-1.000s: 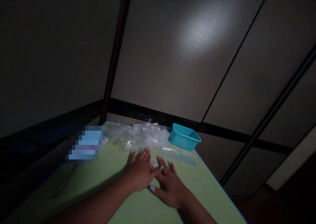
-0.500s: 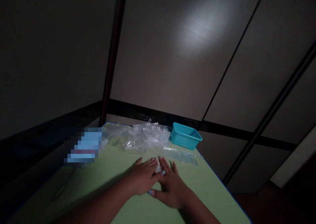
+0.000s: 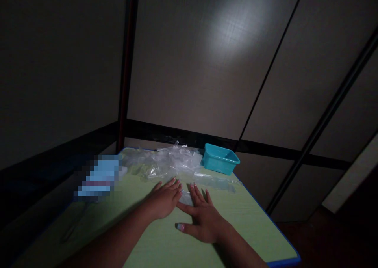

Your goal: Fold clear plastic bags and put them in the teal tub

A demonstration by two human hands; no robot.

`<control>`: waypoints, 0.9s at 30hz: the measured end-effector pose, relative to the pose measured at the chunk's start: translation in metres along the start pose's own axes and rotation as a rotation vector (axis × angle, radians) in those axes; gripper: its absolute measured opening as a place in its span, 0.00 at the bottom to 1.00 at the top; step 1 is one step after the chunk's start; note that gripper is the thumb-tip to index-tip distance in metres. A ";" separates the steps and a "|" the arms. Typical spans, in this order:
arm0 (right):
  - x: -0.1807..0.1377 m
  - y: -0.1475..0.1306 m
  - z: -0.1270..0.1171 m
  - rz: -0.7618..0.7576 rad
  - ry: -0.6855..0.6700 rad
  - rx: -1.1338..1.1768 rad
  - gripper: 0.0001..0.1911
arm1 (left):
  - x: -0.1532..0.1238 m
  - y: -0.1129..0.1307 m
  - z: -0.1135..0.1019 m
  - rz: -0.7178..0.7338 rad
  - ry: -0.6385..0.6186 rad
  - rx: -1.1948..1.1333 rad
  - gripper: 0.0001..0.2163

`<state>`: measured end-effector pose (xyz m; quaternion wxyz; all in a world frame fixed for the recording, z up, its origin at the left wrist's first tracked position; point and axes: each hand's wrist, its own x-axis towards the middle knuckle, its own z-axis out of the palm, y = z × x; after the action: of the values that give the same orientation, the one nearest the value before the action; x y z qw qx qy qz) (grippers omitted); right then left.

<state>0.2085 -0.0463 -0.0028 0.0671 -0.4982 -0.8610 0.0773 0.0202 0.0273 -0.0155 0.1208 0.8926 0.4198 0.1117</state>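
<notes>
Both palms face down on the green tabletop (image 3: pixel 165 244). Between them lies a small clear plastic bag (image 3: pixel 186 198), flat on the table and partly covered by the fingers. My left hand (image 3: pixel 165 199) rests at its left side with fingers stretched forward. My right hand (image 3: pixel 202 216) is spread at its right side, the thumb out to the left over the table. Just beyond the fingertips is a heap of crumpled clear plastic bags (image 3: pixel 174 159). A long flat clear plastic strip (image 3: pixel 214 181) lies ahead of my right hand.
A turquoise plastic basket (image 3: pixel 220 159) stands at the back right corner of the table. A blurred-out blue object (image 3: pixel 102 177) lies at the left edge, with a thin cord or strap (image 3: pixel 72 226) near it. Behind the table rise dark cabinet panels (image 3: pixel 189 82).
My hands have moved apart. The left slid away to the left and slightly forward, uncovering more of the small plastic bag. The view has shifted a little.
</notes>
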 end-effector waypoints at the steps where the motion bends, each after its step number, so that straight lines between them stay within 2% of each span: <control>1: -0.001 0.001 0.000 -0.008 0.017 0.002 0.33 | 0.001 -0.003 0.000 -0.007 0.007 0.002 0.23; 3: -0.001 0.002 0.001 -0.010 0.093 -0.012 0.30 | 0.004 -0.007 0.000 -0.016 0.021 0.015 0.21; 7: 0.003 0.005 0.000 0.078 0.349 -0.103 0.20 | 0.005 -0.010 0.002 -0.028 0.082 0.081 0.19; 9: 0.006 0.006 0.000 0.118 0.394 -0.133 0.20 | 0.003 -0.007 0.003 -0.043 0.116 0.106 0.19; 11: 0.009 0.005 -0.001 0.102 0.339 -0.128 0.23 | 0.001 -0.004 0.004 -0.053 0.136 0.118 0.19; 15: 0.012 0.002 -0.001 -0.023 0.094 -0.085 0.30 | 0.000 -0.001 0.004 -0.061 0.138 0.123 0.19; 17: 0.011 0.002 -0.001 -0.022 0.035 -0.084 0.32 | -0.001 -0.001 0.004 -0.070 0.123 0.118 0.20; 23: 0.009 0.004 0.004 0.049 0.028 -0.116 0.34 | -0.005 -0.002 -0.001 -0.113 0.061 0.125 0.25; 27: 0.008 0.004 0.006 0.083 0.023 -0.121 0.37 | -0.007 0.001 -0.004 -0.108 0.064 0.173 0.28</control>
<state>0.2069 -0.0377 -0.0090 0.0432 -0.5375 -0.8418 0.0221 0.0151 0.0216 -0.0125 0.0357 0.8717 0.4790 0.0966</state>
